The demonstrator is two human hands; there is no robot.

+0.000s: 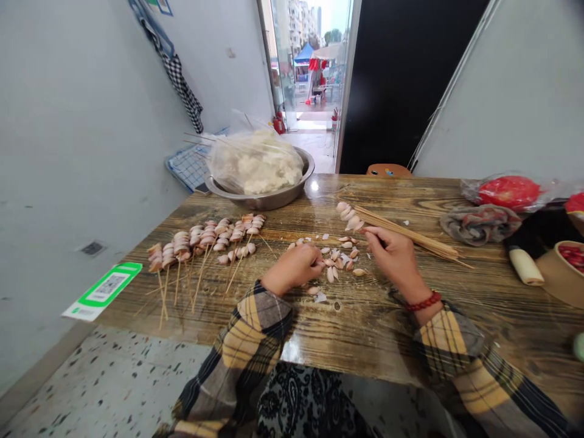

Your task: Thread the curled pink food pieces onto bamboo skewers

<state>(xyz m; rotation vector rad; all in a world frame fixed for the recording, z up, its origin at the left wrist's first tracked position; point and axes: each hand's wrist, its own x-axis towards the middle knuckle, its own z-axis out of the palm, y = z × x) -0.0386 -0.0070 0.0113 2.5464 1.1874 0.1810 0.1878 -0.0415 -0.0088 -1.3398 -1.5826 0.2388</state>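
Note:
My right hand (395, 255) pinches a skewer that carries several garlic cloves (350, 216), tilted up to the left above the table. My left hand (296, 266) is closed beside the loose garlic cloves (336, 261); whatever its curled fingers hold is hidden. Those loose cloves lie scattered between my two hands, with bits of papery skin among them. Behind my right hand lies a bundle of bare bamboo skewers (410, 233). To the left, finished-looking garlic skewers (207, 237) rest in a row, their sticks pointing toward me.
A metal basin (274, 199) with a plastic bag of pale food (260, 164) stands at the back left. At the right lie a crumpled cloth (479, 224), a red item in plastic wrap (510, 191) and a brown bowl (559, 283). A QR-code card (107, 289) sits at the left edge.

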